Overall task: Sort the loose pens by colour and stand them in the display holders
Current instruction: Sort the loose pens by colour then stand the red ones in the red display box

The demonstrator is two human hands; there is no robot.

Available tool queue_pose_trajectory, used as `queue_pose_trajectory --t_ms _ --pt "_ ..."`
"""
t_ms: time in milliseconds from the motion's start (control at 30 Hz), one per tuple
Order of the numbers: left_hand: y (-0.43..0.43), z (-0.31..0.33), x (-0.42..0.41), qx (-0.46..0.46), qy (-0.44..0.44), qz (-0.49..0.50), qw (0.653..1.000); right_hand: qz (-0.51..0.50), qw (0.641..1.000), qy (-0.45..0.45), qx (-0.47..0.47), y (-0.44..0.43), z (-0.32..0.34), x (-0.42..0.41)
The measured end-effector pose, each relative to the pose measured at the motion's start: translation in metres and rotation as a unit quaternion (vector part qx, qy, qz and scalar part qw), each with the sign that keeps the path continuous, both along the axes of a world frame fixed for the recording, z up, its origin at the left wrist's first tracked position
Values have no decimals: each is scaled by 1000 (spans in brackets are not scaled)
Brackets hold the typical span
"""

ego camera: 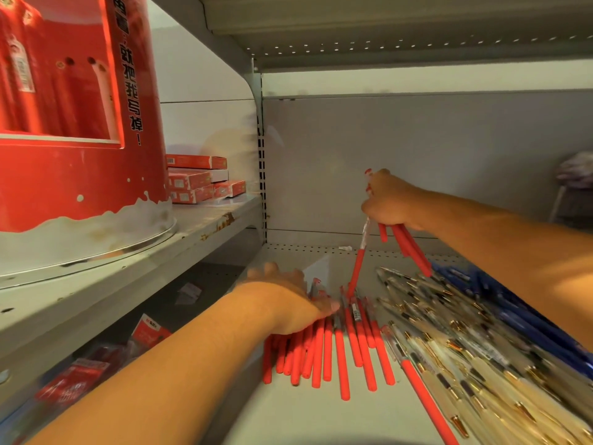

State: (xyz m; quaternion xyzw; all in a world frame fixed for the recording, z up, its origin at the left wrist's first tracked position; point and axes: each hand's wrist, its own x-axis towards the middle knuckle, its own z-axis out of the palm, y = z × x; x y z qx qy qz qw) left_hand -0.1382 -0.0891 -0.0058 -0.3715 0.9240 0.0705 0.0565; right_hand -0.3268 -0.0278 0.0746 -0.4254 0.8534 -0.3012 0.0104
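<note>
Grey metal shop shelving fills the view, and the work sits on its lower shelf (321, 412). Right grip (390, 200) is closed round a small bunch of red pens (414, 248), raised clear of the shelf with the barrels slanting down toward the piles. 1 of them hangs almost straight down, its end close to the pens below. Left grip (288, 300) lies palm down with fingers spread, holding nothing and pressing on the far ends of a row of red pens (340, 351) laid side by side on the shelf. Just right of that row is a heap of clear pens (465, 354) with gold trim, and beyond it a heap of blue pens (519, 316). A tall red display holder (80, 175) stands on the higher shelf to the left, with red boxes (195, 179) stacked beside it.

Sorting looks well along: 3 colour groups lie largely apart, though 1 red pen rests against the clear heap. Standing them up seems hardly begun, since whatever shows inside the holder is too blurred to call.
</note>
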Motion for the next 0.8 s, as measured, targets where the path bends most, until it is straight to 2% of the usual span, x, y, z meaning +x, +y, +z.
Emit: queue_pose_trajectory --t_ms 100,167,267,367,433,500,633,800 --pt "9 6 -5 -68 114 -34 991 26 999 -37 -25 14 3 15" --pt "20 8 -10 -53 164 -68 983 49 995 -81 -27 21 -3 26" --pt "31 12 -17 67 239 -71 966 67 983 -171 -21 25 -23 43" --pt "41 16 -18 263 324 -27 908 80 947 -306 -59 26 -50 55" --pt "46 17 -15 357 349 24 866 76 915 -383 -103 25 -64 58" --pt "44 15 -9 397 356 44 845 52 901 -410 -131 25 -71 58" --pt "30 17 1 429 387 55 815 53 901 -410 -130 27 -78 60" --pt "22 12 4 460 374 19 805 109 865 -475 -118 26 -81 65"
